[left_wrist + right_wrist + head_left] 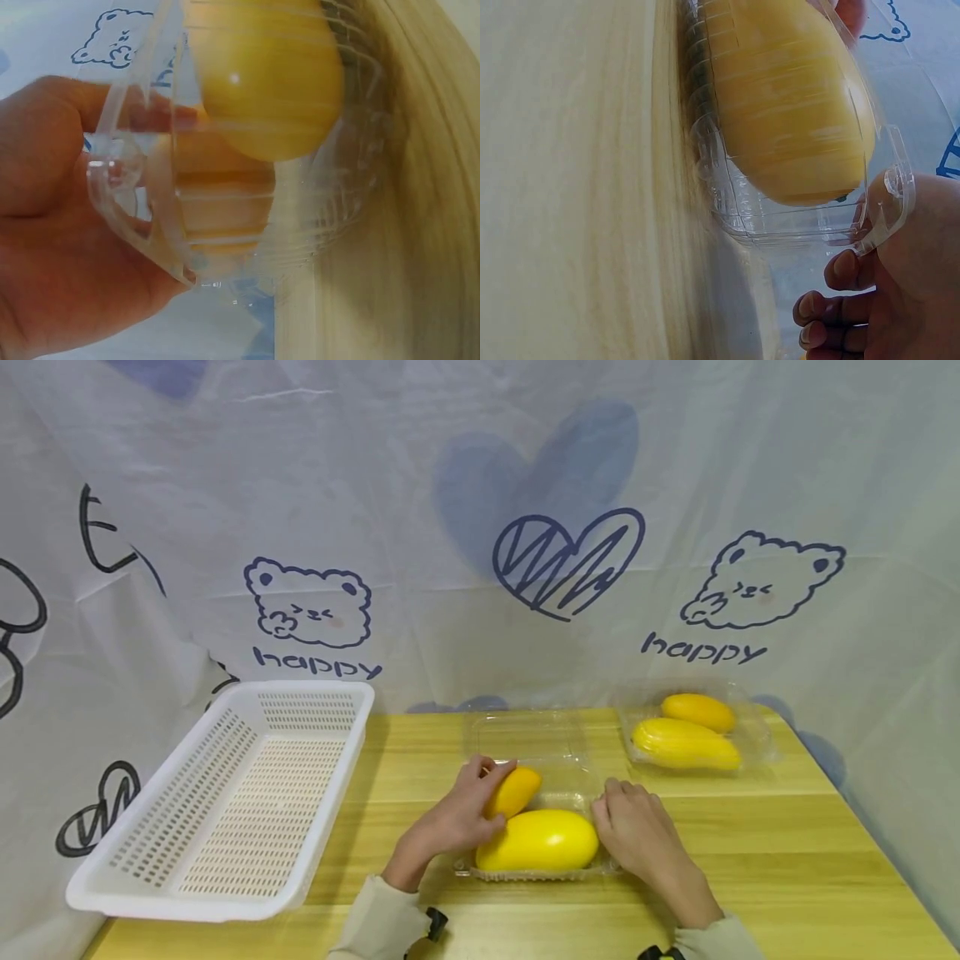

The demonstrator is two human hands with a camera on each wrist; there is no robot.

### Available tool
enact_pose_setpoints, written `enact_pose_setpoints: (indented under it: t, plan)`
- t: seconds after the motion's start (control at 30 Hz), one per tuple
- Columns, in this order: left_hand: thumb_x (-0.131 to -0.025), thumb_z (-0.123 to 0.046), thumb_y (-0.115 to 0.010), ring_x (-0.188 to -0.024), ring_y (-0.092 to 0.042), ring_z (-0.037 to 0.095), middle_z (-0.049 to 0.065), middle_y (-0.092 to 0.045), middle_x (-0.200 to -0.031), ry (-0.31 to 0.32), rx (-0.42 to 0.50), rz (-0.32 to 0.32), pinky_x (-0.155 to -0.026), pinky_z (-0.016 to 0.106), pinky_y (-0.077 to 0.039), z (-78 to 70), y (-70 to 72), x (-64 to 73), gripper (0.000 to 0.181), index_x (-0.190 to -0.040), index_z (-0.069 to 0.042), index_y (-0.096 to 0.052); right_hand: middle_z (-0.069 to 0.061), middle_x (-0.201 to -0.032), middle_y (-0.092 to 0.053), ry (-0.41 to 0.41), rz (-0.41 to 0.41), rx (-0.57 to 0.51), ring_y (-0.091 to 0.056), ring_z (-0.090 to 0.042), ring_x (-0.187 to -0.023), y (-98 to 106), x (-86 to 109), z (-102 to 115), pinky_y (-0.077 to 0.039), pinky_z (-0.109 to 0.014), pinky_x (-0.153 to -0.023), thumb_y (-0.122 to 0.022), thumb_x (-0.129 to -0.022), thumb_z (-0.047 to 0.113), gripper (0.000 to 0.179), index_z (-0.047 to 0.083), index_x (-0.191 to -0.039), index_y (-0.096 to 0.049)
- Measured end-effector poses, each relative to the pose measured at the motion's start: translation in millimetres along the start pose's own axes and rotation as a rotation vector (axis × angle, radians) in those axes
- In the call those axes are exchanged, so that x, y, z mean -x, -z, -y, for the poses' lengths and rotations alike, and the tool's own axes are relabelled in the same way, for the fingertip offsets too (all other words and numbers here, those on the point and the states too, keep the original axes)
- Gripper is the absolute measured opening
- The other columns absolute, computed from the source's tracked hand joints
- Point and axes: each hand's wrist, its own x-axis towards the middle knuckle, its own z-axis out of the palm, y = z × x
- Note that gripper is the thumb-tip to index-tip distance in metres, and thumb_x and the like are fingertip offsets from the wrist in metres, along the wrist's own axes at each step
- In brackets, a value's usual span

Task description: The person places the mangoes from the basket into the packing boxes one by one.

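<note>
In the head view an open clear plastic clamshell box [567,874] sits on the table with its lid [517,735] folded back. A large, smooth yellow oval fruit [538,841] lies along its near side. My left hand [459,814] holds a smaller orange-yellow mango [517,789] behind that fruit, thumb near and fingers on the far side. The left wrist view shows this mango [225,199] through the clear wall. My right hand [637,827] grips the box's right rim, fingers curled at the corner tab [891,184] in the right wrist view.
A white perforated plastic basket [341,777] stands at the left. At the back right, another clear box [761,739] contains a long yellow fruit [682,745] and an orange-yellow one [699,712]. A printed cloth [420,527] hangs behind the wooden table [787,868].
</note>
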Motion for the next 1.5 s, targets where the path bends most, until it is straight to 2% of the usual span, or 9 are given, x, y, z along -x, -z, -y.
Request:
enact_pose_setpoints:
  t: [0.17,0.5,0.73,0.97,1.07,1.3,1.5]
  plan:
    - [-0.096,0.001,-0.066,-0.12,-0.044,0.032,0.02,-0.04,-0.142,-0.025,-0.027,-0.007,-0.1,0.047,-0.047,0.2,-0.6,0.0,0.065,-0.155,-0.002,-0.041,-0.003,-0.066,-0.04,0.001,0.0,0.0,-0.042,-0.021,-0.065,0,-0.1,1,-0.041,-0.04,-0.066,-0.048,-0.101,0.012,0.026,0.012,-0.076,-0.045]
    - [-0.094,0.006,-0.066,-0.122,-0.042,0.032,0.02,-0.036,-0.144,-0.031,-0.056,0.026,-0.099,0.045,-0.048,-0.6,0.3,1.5,0.068,-0.156,0.0,-0.039,-0.003,-0.067,-0.041,-0.011,0.032,-0.007,-0.043,-0.021,-0.066,0,-1.0,2,-0.04,-0.04,-0.067,-0.047,-0.103,0.013,0.025,0.012,-0.078,-0.046]
    - [-0.091,0.01,-0.069,-0.125,-0.045,0.032,0.018,-0.043,-0.143,-0.055,-0.061,0.009,-0.103,0.046,-0.048,0.3,1.1,2.6,0.066,-0.152,-0.002,-0.046,-0.003,-0.068,-0.043,-0.015,0.054,-0.027,-0.044,-0.022,-0.068,1,-0.7,2,-0.041,-0.04,-0.069,-0.045,-0.104,0.013,0.025,0.012,-0.078,-0.047]
    - [-0.095,0.008,-0.065,-0.123,-0.044,0.031,0.015,-0.045,-0.141,-0.084,-0.077,0.037,-0.102,0.045,-0.047,1.6,0.6,2.0,0.06,-0.151,0.001,-0.047,-0.003,-0.071,-0.046,-0.022,0.078,-0.036,-0.049,-0.023,-0.072,2,-2.1,1,-0.046,-0.048,-0.075,-0.044,-0.105,0.014,0.024,0.012,-0.081,-0.049]
    - [-0.094,0.009,-0.066,-0.121,-0.044,0.031,0.016,-0.046,-0.139,-0.093,-0.098,0.018,-0.101,0.045,-0.048,2.4,-0.5,1.0,0.057,-0.148,0.001,-0.051,-0.003,-0.07,-0.045,-0.02,0.081,-0.032,-0.048,-0.023,-0.071,2,-2.5,1,-0.046,-0.048,-0.075,-0.043,-0.105,0.014,0.024,0.012,-0.081,-0.049]
    - [-0.085,0.007,-0.079,-0.118,-0.053,0.033,0.015,-0.055,-0.13,-0.093,-0.141,-0.052,-0.101,0.046,-0.05,5.5,0.2,-0.8,0.055,-0.137,-0.001,-0.063,-0.002,-0.071,-0.046,-0.014,0.075,-0.026,-0.049,-0.023,-0.072,3,-2.7,1,-0.046,-0.047,-0.074,-0.044,-0.104,0.014,0.024,0.012,-0.081,-0.049]
    - [-0.077,0.005,-0.087,-0.115,-0.06,0.031,0.012,-0.062,-0.127,-0.107,-0.124,-0.077,-0.101,0.047,-0.051,11.8,2.1,-2.5,0.059,-0.131,-0.002,-0.066,-0.002,-0.07,-0.045,-0.017,0.078,-0.029,-0.046,-0.022,-0.069,3,-2.6,1,-0.043,-0.043,-0.071,-0.044,-0.104,0.014,0.024,0.012,-0.08,-0.049]
